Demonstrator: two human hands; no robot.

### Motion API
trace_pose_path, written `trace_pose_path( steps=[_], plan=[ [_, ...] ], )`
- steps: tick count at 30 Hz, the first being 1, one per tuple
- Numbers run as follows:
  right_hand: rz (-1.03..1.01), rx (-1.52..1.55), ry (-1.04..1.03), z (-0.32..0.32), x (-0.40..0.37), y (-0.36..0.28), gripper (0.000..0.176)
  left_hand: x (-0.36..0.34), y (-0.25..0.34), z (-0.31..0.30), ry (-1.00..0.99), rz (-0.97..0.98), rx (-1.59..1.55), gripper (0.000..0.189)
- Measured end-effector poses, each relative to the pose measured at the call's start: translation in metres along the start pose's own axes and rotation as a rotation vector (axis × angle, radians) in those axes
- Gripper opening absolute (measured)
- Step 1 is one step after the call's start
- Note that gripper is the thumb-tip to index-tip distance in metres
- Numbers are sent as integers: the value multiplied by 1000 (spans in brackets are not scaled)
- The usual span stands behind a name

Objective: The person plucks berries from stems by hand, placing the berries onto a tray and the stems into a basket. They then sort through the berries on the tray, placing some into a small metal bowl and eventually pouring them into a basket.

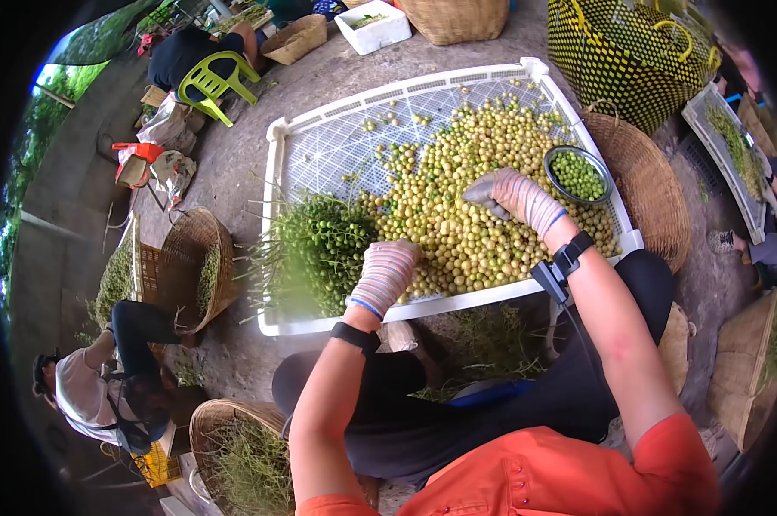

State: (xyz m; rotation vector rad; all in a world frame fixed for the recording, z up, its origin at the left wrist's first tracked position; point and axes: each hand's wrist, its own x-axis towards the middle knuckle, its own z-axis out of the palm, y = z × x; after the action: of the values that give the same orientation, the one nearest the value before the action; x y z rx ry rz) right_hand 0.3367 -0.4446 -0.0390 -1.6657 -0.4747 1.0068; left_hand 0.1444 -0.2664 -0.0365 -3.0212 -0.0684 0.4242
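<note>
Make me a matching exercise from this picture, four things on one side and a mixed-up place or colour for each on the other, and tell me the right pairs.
Column one
1. Bowl
2. Bunch of stemmed fruits
3. Plastic chair
4. Right hand

Column two
A. Yellow-green, standing on the ground beyond the tray
B. In a striped glove, at the loose yellowish fruits
C. Along the tray's right side, holding loose green fruits
D. At the tray's left end, stems sticking out past the rim

Right pairs: 1-C, 2-D, 3-A, 4-B.
</note>
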Motion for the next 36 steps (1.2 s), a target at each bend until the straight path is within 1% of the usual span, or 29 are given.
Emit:
trace_pose_path(
  steps=[3, 4, 5, 6, 7, 8, 10, 12, 13, 14, 15, 16, 17, 18, 19, 20, 21, 22, 24, 26, 28, 29, 30, 31, 32, 34, 35, 36],
  plan=[
    [-37, 20, 43, -2, -6, -6, 21, 1, -14, -1, 192, 51, -75, 19],
    [-56, 29, 67, -3, -9, -11, 21, 1, -15, -9, 210, 10, -129, 20],
    [-43, 91, 59, -4, -13, -15, 23, 0, -19, -9, 380, -5, -319, 17],
    [-44, 90, 58, -6, -13, -16, 23, 0, -25, -9, 550, -20, -511, 13],
    [-76, 98, 62, -10, -13, -18, 24, 2, -34, -10, 623, -37, -722, 13],
    [-108, 107, 65, -11, -12, -19, 25, 11, -50, -2, 638, -78, -964, 13],
    [-107, 112, 154, -8, -17, -26, 27, -13, -53, -52, 621, -339, -1382, 15],
    [-117, 70, 151, -8, -19, -30, 26, -28, -77, -70, 728, -515, -1543, 19],
    [-142, 17, 143, -9, -18, -30, 24, -33, -93, -68, 768, -631, -1447, 21],
    [-113, -23, 138, -10, -17, -29, 22, -39, -110, -64, 806, -744, -1349, 23],
    [-37, -125, 132, -16, -9, -26, 25, -44, -131, -54, 748, -873, -950, 26],
    [40, -229, 127, -20, 2, -18, 33, -50, -137, -56, 670, -972, -550, 30],
    [-35, -572, 236, -18, 12, -7, 38, -57, -135, -52, 515, -1090, -340, 30],
    [-113, -916, 347, -17, 18, -1, 43, -62, -141, -40, 440, -1098, -266, 27],
    [-42, -995, 458, 2, 3, -16, 52, -63, -142, -30, 395, -1132, -223, 28],
    [-26, -1039, 452, 13, 7, -19, 59, -63, -143, -23, 354, -1167, -180, 29],
    [-8, -1076, 424, 25, 9, -27, 62, -64, -144, -22, 256, -1174, -180, 37],
    [13, -1109, 397, 37, 12, -33, 66, -66, -141, -24, 265, -1174, -179, 37],
    [94, -1152, 397, 63, 20, -42, 71, -68, -133, -30, 372, -1145, -112, 42],
    [104, -1254, 395, 75, 34, -25, 60, -71, -127, -43, 404, -1127, -135, 45],
    [169, -1175, 361, 69, 43, -27, 49, -74, -122, -57, 592, -1090, -42, 47],
    [167, -1183, 365, 64, 45, -25, 49, -73, -120, -62, 662, -1047, -48, 46],
    [105, -925, 359, 56, 48, -16, 45, -72, -110, -74, 663, -1050, -61, 46],
    [49, -669, 350, 49, 47, -11, 40, -68, -98, -83, 855, -852, -95, 41],
    [-141, -444, 366, 44, 42, -2, 32, -60, -88, -86, 1040, -647, -128, 35],
    [-223, -242, 205, 38, 28, -11, 29, -21, -68, -62, 1177, -346, -488, 26],
    [-251, -274, 164, 39, 19, -19, 27, -6, -49, -55, 1040, -312, -868, 25],
    [-223, -333, 148, 44, 0, -39, 28, 6, -29, -53, 874, -268, -1235, 25]
  ],
)
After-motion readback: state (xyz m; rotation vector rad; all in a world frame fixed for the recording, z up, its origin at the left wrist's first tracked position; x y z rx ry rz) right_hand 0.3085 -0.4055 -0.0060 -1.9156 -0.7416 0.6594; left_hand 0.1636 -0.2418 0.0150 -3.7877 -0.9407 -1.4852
